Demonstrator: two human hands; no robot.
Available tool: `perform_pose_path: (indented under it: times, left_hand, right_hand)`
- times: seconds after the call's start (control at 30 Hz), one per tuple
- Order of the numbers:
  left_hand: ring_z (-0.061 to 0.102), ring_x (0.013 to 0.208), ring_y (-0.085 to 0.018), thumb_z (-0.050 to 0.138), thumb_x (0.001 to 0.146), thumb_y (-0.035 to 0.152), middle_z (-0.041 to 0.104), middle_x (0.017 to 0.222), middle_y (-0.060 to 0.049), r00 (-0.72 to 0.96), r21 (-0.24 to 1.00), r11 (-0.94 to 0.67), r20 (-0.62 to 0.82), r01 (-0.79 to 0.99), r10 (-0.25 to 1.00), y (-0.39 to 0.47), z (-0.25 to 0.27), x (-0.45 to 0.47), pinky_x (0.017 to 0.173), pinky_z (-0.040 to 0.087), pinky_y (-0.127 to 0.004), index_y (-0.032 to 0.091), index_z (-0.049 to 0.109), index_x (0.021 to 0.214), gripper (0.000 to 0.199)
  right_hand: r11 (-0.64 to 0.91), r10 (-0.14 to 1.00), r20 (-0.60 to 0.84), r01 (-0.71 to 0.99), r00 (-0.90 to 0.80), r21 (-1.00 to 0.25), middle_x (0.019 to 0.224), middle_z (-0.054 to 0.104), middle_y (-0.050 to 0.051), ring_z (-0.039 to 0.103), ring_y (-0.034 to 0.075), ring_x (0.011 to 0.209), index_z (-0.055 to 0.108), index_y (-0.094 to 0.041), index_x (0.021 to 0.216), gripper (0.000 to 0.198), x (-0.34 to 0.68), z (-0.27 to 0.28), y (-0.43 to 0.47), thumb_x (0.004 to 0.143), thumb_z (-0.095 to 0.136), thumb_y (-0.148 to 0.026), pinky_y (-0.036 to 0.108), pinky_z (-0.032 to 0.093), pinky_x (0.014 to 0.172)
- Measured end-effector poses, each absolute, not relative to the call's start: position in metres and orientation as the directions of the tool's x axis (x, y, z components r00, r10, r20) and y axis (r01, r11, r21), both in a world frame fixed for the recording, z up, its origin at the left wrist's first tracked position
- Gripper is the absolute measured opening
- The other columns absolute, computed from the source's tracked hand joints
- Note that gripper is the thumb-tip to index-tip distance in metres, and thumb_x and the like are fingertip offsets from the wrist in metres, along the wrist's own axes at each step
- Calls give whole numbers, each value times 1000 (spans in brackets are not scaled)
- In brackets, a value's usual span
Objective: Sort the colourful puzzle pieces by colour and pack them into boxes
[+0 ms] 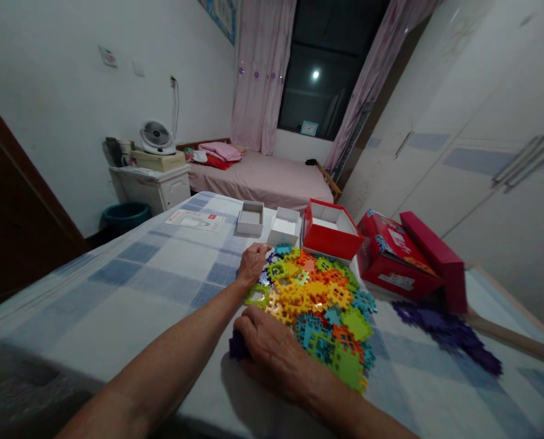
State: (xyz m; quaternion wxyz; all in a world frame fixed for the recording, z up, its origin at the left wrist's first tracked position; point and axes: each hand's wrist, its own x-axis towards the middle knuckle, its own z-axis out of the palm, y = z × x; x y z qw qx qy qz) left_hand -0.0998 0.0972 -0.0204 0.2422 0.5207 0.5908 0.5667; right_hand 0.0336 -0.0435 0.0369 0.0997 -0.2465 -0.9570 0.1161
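A heap of colourful plastic building pieces (315, 296) with toothed edges and square holes lies on the table. My left hand (252, 263) is at its far left edge, fingers curled down beside a few purple pieces (266, 278); what they grip is hidden. Closer in, my right hand (272, 350) is closed around dark purple toothed pieces (238, 346), held at the near left side of the heap. How many it holds I cannot tell. More dark purple pieces (449, 332) lie joined or overlapping in a row at the right.
Behind the heap stand a grey box (250, 227), a white box (284, 236) and an open red box (331, 244). A printed red carton (395, 259) has a red lid (436, 256) leaning on it. A flat printed card (195, 220) lies on the checked tablecloth (162, 250).
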Motion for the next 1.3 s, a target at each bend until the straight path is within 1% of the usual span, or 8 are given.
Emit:
perform_pose_path:
  times: [0.13,0.23,0.3,0.43,0.53,0.8,1.03,1.3]
  left_hand:
    - [63,92,-21,40,81,40,69,94,-8,-317,932,-192,290,307,903,94,-18,-101,78,51,-31,16,68,83,37]
    - [63,91,-23,41,78,44,69,94,-9,-311,943,-172,260,285,914,92,-14,-102,76,51,-34,16,68,84,39]
    - [63,90,-24,43,76,45,69,93,-8,-314,949,-155,241,275,919,91,-12,-101,76,52,-35,16,68,83,39]
    - [64,90,-25,44,74,47,68,91,-7,-326,955,-127,214,269,921,89,-10,-100,78,52,-38,17,68,82,39]
    - [63,92,-24,43,75,48,68,91,-6,-324,952,-122,213,280,922,89,-11,-100,81,52,-38,17,67,83,40]
    - [62,96,-24,40,78,47,68,95,-7,-275,892,-147,283,427,919,89,-13,-102,85,49,-36,17,68,86,41]
    - [60,99,-21,53,76,41,67,101,-5,-35,791,-273,348,548,937,78,-7,-90,94,43,-35,21,68,94,30]
    - [64,86,-18,61,71,30,69,99,-4,93,817,-331,327,472,940,70,-3,-80,74,52,-28,20,68,96,28]
  right_hand:
    - [799,596,242,534,-766,-277,96,52,4,49,16,82,49,-19,99,27,61,58,-31,73,55,-14,25,42,69]
    - [587,798,402,731,-449,-349,99,50,4,51,16,85,47,-20,103,30,122,76,-7,74,55,-15,28,44,74]
    - [431,853,454,836,-256,-339,99,49,6,51,18,89,47,-19,104,28,178,78,8,76,54,-20,32,44,79]
    - [99,864,500,956,56,-277,100,48,8,52,23,93,48,-17,104,32,287,54,25,75,55,-29,36,44,79]
    - [-48,853,494,969,166,-244,100,51,9,53,24,94,50,-18,102,33,339,27,27,75,54,-36,36,45,77]
    - [-138,770,611,983,184,-121,108,54,14,48,30,100,52,-18,109,40,359,-8,25,80,49,-46,45,40,80]
    - [-73,706,698,992,121,-99,112,53,15,46,31,107,56,-16,108,38,356,-17,29,84,41,-42,44,37,87]
    - [56,697,716,995,17,-79,113,53,14,47,29,109,57,-16,104,29,329,-3,23,85,42,-31,43,38,90]
